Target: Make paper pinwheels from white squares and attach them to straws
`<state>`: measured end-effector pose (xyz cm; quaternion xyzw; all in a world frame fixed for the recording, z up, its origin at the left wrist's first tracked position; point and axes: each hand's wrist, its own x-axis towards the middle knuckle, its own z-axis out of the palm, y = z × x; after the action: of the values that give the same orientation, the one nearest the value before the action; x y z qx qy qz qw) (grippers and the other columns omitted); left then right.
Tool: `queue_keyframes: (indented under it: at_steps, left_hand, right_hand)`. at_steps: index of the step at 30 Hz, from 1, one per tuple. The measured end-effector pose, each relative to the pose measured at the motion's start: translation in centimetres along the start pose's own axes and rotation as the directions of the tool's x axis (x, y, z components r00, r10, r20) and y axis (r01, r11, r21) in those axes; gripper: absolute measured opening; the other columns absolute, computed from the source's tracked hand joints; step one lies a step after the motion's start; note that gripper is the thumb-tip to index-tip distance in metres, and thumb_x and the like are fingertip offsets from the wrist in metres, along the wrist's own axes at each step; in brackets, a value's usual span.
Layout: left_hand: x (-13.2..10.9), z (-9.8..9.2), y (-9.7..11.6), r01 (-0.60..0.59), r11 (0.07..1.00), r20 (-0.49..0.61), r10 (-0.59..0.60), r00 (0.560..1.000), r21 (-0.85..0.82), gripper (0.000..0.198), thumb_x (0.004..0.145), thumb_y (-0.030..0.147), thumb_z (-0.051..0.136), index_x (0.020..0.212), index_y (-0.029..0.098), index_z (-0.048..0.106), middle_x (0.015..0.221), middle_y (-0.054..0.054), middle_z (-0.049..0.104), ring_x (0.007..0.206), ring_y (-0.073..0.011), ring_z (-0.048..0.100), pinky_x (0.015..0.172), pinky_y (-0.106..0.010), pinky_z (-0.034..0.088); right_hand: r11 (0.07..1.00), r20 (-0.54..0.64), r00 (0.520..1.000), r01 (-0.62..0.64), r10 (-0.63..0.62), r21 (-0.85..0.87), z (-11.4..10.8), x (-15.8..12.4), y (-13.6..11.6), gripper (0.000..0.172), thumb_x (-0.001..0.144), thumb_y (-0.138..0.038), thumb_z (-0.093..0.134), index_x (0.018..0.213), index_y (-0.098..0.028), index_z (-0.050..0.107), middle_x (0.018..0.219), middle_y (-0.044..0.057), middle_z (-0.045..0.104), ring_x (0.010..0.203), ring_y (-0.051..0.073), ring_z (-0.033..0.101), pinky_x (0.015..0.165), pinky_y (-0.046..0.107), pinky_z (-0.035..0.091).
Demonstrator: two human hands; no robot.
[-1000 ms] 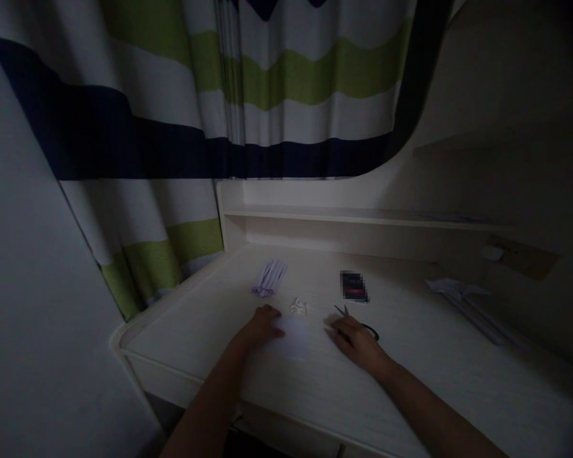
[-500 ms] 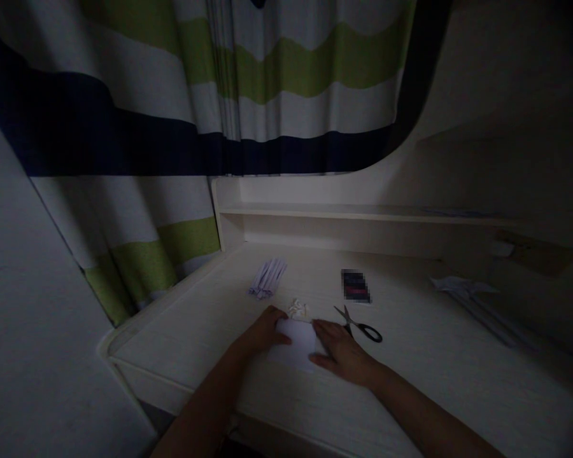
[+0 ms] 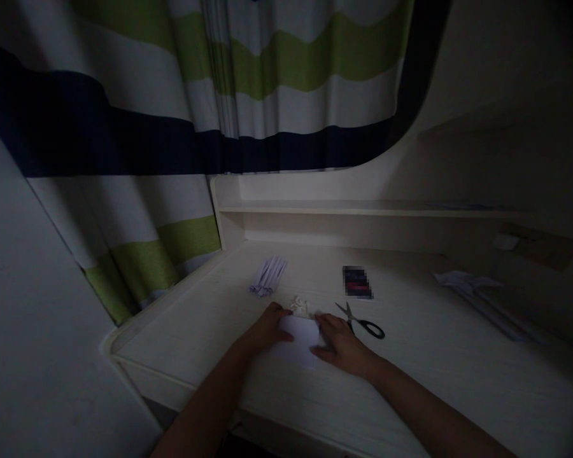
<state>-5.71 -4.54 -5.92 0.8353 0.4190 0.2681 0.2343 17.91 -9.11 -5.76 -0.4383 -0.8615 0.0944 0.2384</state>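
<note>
A small white sheet of paper [image 3: 300, 337] lies low over the desk in front of me, between my two hands. At its left edge my left hand [image 3: 271, 327] grips it, thumb on top and fingers at the far corner. My right hand [image 3: 340, 343] has hold of the right edge in the same way, with the fingertips at the far right corner. Just beyond the sheet sits a little heap of white scraps [image 3: 299, 305]. Scissors with black handles [image 3: 363, 322] lie spread beside my right hand, one handle partly hidden behind it.
Folded paper strips [image 3: 268, 276] lie in a bundle at the back left. A dark pixelated rectangle [image 3: 357, 282] lies behind the scissors. Long folded papers [image 3: 477, 302] rest at the right. A shelf [image 3: 325, 207] runs along the back, below a striped curtain [image 3: 310, 95].
Both hands keep their hold on the paper, with only slight finger shifts. The whole view has moved a little with my head.
</note>
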Motion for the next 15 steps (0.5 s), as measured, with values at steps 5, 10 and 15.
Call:
queue_keyframes:
  at_steps: [5,10,15]
  left_hand:
    - [-0.1,-0.1,0.4,0.017,1.0,0.013,-0.017,1.0,0.003,0.056,0.056,0.036,0.069,0.108,0.022,0.053,0.104,-0.006,0.043,0.099,-0.0203,0.044,0.089,-0.033,0.035]
    - [-0.1,-0.3,0.8,0.005,1.0,0.003,-0.005,1.0,-0.002,0.056,0.054,0.034,0.071,0.106,0.023,0.052,0.101,-0.005,0.042,0.095,-0.0193,0.044,0.085,-0.033,0.037]
    - [-0.2,-0.5,1.3,0.027,0.999,0.022,-0.027,0.999,-0.02,0.052,0.056,0.032,0.07,0.104,0.023,0.051,0.1,-0.004,0.042,0.09,-0.0183,0.045,0.081,-0.033,0.038]
  right_hand:
    - [0.998,0.006,0.999,0.033,-0.034,0.053,-0.6,0.2,-0.5,0.054,0.072,-0.041,0.055,0.118,-0.016,0.044,0.113,0.013,0.046,0.106,0.026,0.041,0.091,0.038,0.032]
    - [0.997,-0.014,1.0,0.028,-0.027,0.071,-0.6,0.1,-0.7,0.055,0.072,-0.038,0.055,0.119,-0.015,0.041,0.113,0.013,0.045,0.106,0.026,0.04,0.091,0.038,0.031]
    - [0.996,-0.025,0.999,0.028,-0.026,0.088,-0.5,0.0,-0.7,0.056,0.072,-0.037,0.055,0.121,-0.016,0.039,0.112,0.013,0.044,0.105,0.025,0.04,0.09,0.037,0.033]
